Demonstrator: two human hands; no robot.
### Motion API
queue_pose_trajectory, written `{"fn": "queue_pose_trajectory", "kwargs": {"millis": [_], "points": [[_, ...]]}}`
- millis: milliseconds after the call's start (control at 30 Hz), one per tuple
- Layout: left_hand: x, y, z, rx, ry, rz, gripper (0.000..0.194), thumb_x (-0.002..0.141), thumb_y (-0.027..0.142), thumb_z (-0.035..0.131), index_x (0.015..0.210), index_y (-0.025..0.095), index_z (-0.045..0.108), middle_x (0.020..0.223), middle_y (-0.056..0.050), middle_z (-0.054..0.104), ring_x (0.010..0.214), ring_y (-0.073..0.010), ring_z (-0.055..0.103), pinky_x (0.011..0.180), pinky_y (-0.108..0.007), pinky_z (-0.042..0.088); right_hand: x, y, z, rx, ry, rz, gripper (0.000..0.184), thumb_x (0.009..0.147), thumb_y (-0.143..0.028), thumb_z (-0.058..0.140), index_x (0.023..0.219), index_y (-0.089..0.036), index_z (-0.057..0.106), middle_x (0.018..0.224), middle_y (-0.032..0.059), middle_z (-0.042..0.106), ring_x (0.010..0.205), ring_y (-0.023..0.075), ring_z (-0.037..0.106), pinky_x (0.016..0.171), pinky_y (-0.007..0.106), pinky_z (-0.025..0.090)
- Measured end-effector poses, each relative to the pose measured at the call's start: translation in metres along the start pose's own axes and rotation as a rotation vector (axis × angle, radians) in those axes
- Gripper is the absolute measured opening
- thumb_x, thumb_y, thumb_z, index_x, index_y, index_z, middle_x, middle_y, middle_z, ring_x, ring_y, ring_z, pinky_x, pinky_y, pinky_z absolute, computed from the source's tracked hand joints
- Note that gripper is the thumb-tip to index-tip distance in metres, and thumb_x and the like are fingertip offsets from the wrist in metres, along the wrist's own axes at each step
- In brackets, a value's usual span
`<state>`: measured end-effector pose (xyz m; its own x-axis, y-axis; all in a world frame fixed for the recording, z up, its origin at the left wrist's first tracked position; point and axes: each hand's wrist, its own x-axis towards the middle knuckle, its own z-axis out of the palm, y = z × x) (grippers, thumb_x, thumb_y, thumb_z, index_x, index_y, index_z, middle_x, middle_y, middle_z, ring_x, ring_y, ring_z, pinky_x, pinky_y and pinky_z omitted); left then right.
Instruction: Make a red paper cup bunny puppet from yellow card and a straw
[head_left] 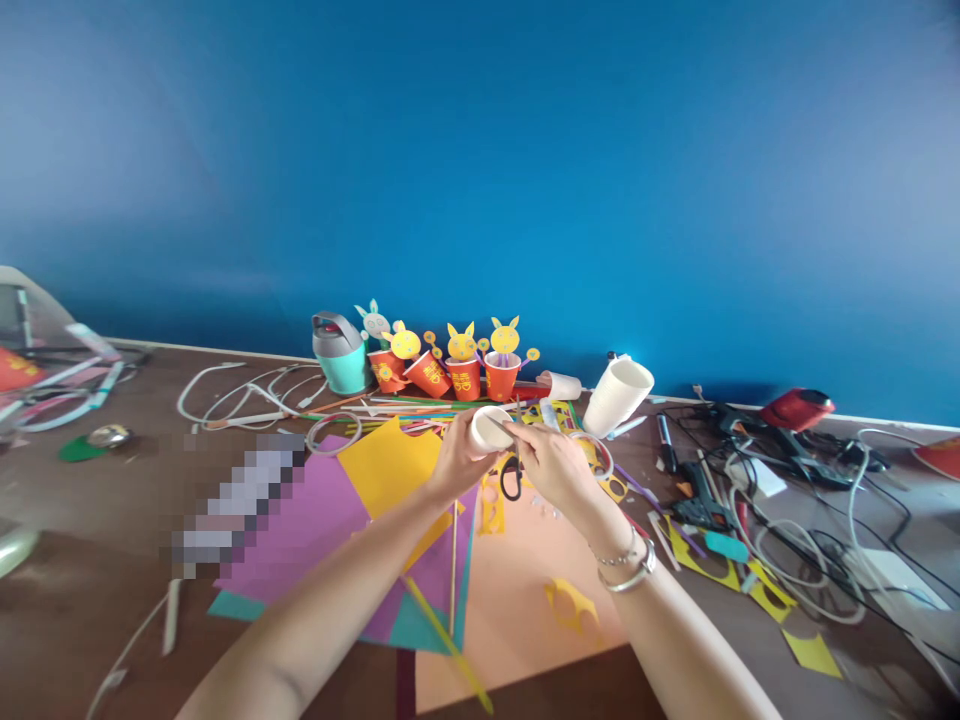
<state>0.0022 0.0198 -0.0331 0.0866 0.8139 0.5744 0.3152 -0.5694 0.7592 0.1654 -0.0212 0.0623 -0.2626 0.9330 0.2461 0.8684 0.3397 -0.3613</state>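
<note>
My left hand [456, 460] is wrapped round a white paper cup [490, 432], whose open mouth is tipped toward me. The fingers of my right hand [551, 462] are closed at the right side of the cup's rim. Something thin shows at their tips, too small to name. Black-handled scissors [511, 480] show just below those fingers; whether the hand touches them I cannot tell. Under my hands lie sheets of peach paper [517, 600], purple paper [300, 530] and yellow paper [390, 465].
Red cups [464, 380] with yellow animal faces stand by the wall, beside a teal container [343, 362]. A stack of white cups [619, 395] leans to the right. Glue guns [703, 500], cables [795, 570] and yellow scraps [814, 652] clutter the right side.
</note>
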Motion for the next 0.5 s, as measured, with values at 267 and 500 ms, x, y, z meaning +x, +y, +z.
{"fn": "queue_pose_trajectory", "kwargs": {"millis": [267, 500], "points": [[0.001, 0.003, -0.001, -0.013, -0.006, -0.028, 0.057, 0.068, 0.032, 0.074, 0.116, 0.022, 0.045, 0.108, -0.009, 0.059, 0.099, -0.0236, 0.059, 0.081, -0.039, 0.048, -0.001, 0.003, 0.005, 0.0, 0.036, -0.027, 0.038, 0.09, -0.016, 0.042, 0.117, -0.03, 0.064, 0.101, 0.0037, 0.071, 0.088, 0.0171, 0.066, 0.072, 0.025, 0.047], [0.009, 0.004, -0.003, -0.109, 0.208, -0.225, 0.049, 0.065, 0.035, 0.075, 0.104, 0.021, 0.049, 0.099, -0.005, 0.059, 0.089, -0.0194, 0.061, 0.075, -0.032, 0.049, 0.0, 0.001, -0.007, 0.047, 0.051, 0.04, 0.039, 0.09, -0.017, 0.041, 0.125, -0.025, 0.057, 0.113, 0.0044, 0.068, 0.093, 0.018, 0.065, 0.077, 0.027, 0.048]]}}
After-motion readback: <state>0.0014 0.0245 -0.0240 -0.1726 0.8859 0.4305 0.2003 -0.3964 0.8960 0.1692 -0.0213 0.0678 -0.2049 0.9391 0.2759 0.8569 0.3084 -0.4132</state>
